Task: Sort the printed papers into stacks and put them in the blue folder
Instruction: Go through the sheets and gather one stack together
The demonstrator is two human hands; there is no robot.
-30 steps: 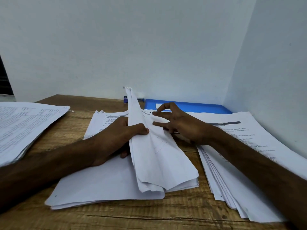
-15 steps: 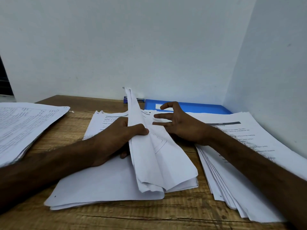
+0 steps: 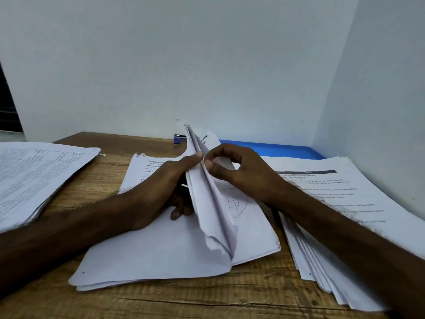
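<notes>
On the worktop [image 3: 207, 300] the middle stack [image 3: 149, 256] of printed papers is lying nearest, a raised sheaf [image 3: 213, 203] standing up from it. The left hand [image 3: 165, 187] is gripping that sheaf, thumb pressing its face. The right hand [image 3: 239, 171] is pinching one sheet [image 3: 212, 146] by its top edge. The paper is looking thin, limp and creased, so an edge grip seems best. The blue folder [image 3: 276, 148] is lying behind, against the wall.

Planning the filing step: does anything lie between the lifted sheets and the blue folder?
Yes: the right paper stack partly covers the blue folder; only its far strip shows. The left hand and right hand hold the lifted sheets.
</notes>
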